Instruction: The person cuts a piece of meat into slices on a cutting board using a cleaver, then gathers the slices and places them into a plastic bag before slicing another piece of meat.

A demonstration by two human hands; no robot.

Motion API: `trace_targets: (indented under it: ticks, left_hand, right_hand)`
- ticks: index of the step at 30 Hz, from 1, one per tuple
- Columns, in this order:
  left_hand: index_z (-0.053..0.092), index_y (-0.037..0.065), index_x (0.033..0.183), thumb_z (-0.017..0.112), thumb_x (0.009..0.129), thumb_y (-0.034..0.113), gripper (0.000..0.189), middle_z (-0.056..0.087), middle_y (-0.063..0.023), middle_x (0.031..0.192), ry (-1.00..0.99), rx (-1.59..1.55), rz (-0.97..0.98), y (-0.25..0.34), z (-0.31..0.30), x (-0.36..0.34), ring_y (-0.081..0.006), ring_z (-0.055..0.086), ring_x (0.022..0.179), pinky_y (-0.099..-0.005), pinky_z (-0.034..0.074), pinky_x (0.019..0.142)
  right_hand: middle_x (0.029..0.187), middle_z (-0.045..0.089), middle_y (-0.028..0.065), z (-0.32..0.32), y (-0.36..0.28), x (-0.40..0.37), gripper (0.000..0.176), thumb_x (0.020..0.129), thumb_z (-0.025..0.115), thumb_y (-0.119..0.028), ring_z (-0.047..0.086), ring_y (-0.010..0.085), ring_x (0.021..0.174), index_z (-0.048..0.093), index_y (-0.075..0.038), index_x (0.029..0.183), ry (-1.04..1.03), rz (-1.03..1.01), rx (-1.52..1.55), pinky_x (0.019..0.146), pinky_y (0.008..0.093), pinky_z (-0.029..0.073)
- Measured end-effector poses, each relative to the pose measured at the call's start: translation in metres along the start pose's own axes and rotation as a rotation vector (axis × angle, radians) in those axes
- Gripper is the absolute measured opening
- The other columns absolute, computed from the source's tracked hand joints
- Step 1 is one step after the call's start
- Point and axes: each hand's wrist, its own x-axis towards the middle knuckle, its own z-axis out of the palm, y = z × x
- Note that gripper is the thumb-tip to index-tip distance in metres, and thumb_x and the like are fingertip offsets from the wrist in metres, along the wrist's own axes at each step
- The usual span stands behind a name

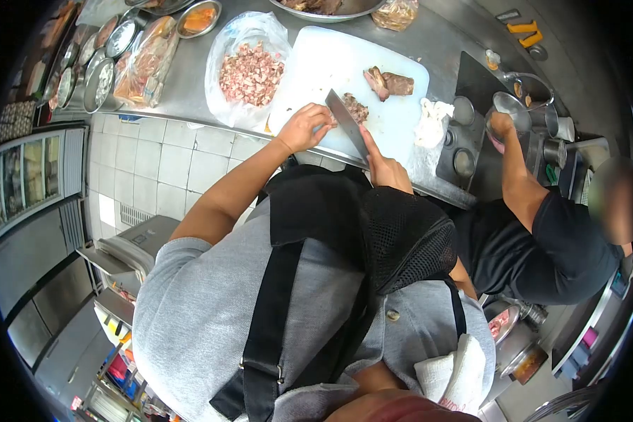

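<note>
A wide-bladed kitchen knife (346,124) is in my right hand (388,167), its fingers wrapped round the handle and the index finger stretched along the blade. My left hand (307,127) is beside the blade at the near edge of the white cutting board (316,53). Its fingers are curled together, and whatever they may hold is hidden. Chopped cooked meat (356,107) lies on the board against the far side of the blade. Farther back on the board rest larger pieces of cooked meat (399,85).
Left of the board sits a plastic bag (220,91) of diced meat. A crumpled white cloth (433,121) lies to the right. A co-worker (570,243) reaches over the stove area with pots. A large metal bowl (330,15) stands behind, and several metal bowls line the counter's left end.
</note>
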Motion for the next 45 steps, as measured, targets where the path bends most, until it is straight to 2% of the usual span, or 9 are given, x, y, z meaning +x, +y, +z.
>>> trace_targets:
  ticks: [5, 7, 11, 17, 21, 23, 33, 38, 45]
  left_hand:
    - [0.073, 0.006, 0.097, 0.079, 0.083, 0.003, 0.015, 0.068, -0.0095, 0.106, -0.003, -0.044, -0.013, -0.003, 0.0, -0.003, -0.0309, 0.066, 0.104, -0.0402, 0.055, 0.091]
    - [0.073, 0.006, 0.097, 0.079, 0.083, 0.003, 0.015, 0.068, -0.0094, 0.106, -0.015, -0.026, -0.008, -0.003, -0.001, -0.004, -0.0308, 0.066, 0.103, -0.0401, 0.056, 0.091]
    - [0.073, 0.007, 0.093, 0.076, 0.085, 0.003, 0.01, 0.069, -0.007, 0.103, 0.018, -0.044, -0.028, 0.001, -0.001, -0.004, -0.0285, 0.067, 0.101, -0.0394, 0.056, 0.09]
    - [0.074, 0.005, 0.094, 0.079, 0.082, 0.002, 0.013, 0.07, -0.0097, 0.105, 0.012, -0.049, -0.026, -0.004, 0.001, -0.006, -0.0309, 0.068, 0.102, -0.0408, 0.058, 0.087]
    - [0.074, 0.004, 0.093, 0.079, 0.083, 0.002, 0.012, 0.071, -0.0099, 0.104, 0.021, -0.07, -0.035, -0.006, -0.001, -0.007, -0.0311, 0.068, 0.102, -0.0408, 0.058, 0.087]
    - [0.073, 0.004, 0.091, 0.08, 0.083, 0.003, 0.011, 0.071, -0.0102, 0.102, -0.011, -0.031, -0.01, -0.007, 0.001, -0.007, -0.0317, 0.068, 0.102, -0.0404, 0.057, 0.088]
    - [0.067, 0.004, 0.1, 0.084, 0.083, 0.008, 0.024, 0.065, -0.0111, 0.108, 0.099, -0.057, -0.156, 0.004, -0.006, -0.014, -0.0321, 0.067, 0.105, -0.0398, 0.057, 0.09]
    - [0.067, 0.006, 0.096, 0.082, 0.084, 0.008, 0.02, 0.065, -0.0102, 0.106, 0.062, -0.061, -0.099, 0.0, -0.007, -0.014, -0.0322, 0.065, 0.105, -0.0423, 0.054, 0.092]
    - [0.072, 0.006, 0.091, 0.077, 0.084, 0.005, 0.009, 0.069, -0.0076, 0.1, -0.044, -0.002, -0.007, -0.011, -0.01, -0.01, -0.0299, 0.065, 0.103, -0.0414, 0.053, 0.094]
  right_hand:
    - [0.079, 0.072, 0.0265, 0.005, -0.005, 0.003, 0.078, 0.106, 0.051, -0.014, 0.072, 0.0472, 0.077, 0.009, -0.033, 0.169, -0.126, 0.049, 0.038, 0.072, 0.0582, 0.055]
    - [0.079, 0.072, 0.0268, 0.05, 0.011, 0.028, 0.077, 0.106, 0.05, -0.014, 0.072, 0.0481, 0.077, 0.01, -0.033, 0.169, -0.002, -0.001, 0.042, 0.072, 0.059, 0.055]
    - [0.077, 0.071, 0.0279, 0.049, 0.019, 0.045, 0.073, 0.107, 0.048, -0.016, 0.071, 0.0482, 0.074, 0.012, -0.033, 0.168, 0.126, -0.14, 0.11, 0.068, 0.0586, 0.054]
    - [0.076, 0.071, 0.0273, 0.002, -0.002, 0.014, 0.071, 0.108, 0.049, -0.016, 0.07, 0.0486, 0.072, 0.015, -0.033, 0.168, 0.041, -0.097, 0.02, 0.068, 0.0581, 0.054]
    - [0.077, 0.071, 0.028, 0.029, 0.002, 0.015, 0.071, 0.108, 0.049, -0.016, 0.07, 0.0489, 0.073, 0.016, -0.033, 0.168, -0.032, -0.046, 0.11, 0.068, 0.0581, 0.053]
    - [0.078, 0.071, 0.0288, 0.062, 0.008, 0.035, 0.071, 0.107, 0.05, -0.016, 0.071, 0.0488, 0.075, 0.016, -0.033, 0.168, 0.101, -0.056, 0.094, 0.069, 0.058, 0.054]
    - [0.077, 0.071, 0.0266, 0.016, 0.003, 0.015, 0.072, 0.107, 0.051, -0.015, 0.071, 0.0473, 0.073, 0.016, -0.032, 0.168, 0.178, -0.125, 0.091, 0.069, 0.0578, 0.054]
    - [0.083, 0.072, 0.0276, 0.013, -0.011, -0.008, 0.078, 0.105, 0.054, -0.012, 0.073, 0.0444, 0.078, 0.012, -0.03, 0.169, -0.027, 0.005, 0.02, 0.072, 0.057, 0.055]
    - [0.087, 0.073, 0.0289, 0.012, -0.021, -0.007, 0.093, 0.095, 0.061, -0.009, 0.074, 0.0454, 0.083, 0.009, -0.029, 0.169, -0.1, 0.015, 0.046, 0.077, 0.0569, 0.057]
